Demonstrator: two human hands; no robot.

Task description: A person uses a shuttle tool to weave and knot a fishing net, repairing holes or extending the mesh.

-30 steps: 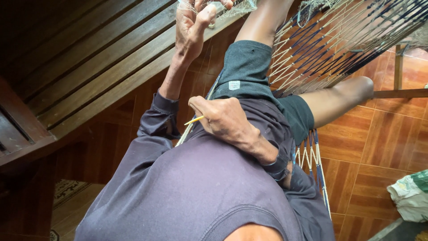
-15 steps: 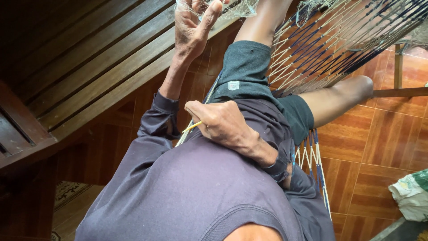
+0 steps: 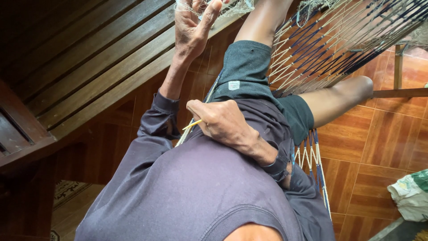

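Left hand (image 3: 192, 27) pinches fine netting (image 3: 236, 6) | right hand (image 3: 220, 121) clamped on yellow needle (image 3: 192, 125) | cord should stay taut, knots even.

Glossy reddish-brown tiled floor (image 3: 392, 134) under daylight; dark wooden slatted bench (image 3: 89, 58) at left; patterned mat (image 3: 67, 192) below it; crumpled white-green bag (image 3: 412, 194) at right.

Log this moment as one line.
left hand: raised, fingers in pale netting | right hand: closed on thin yellow needle at chest | woven hammock: under the legs
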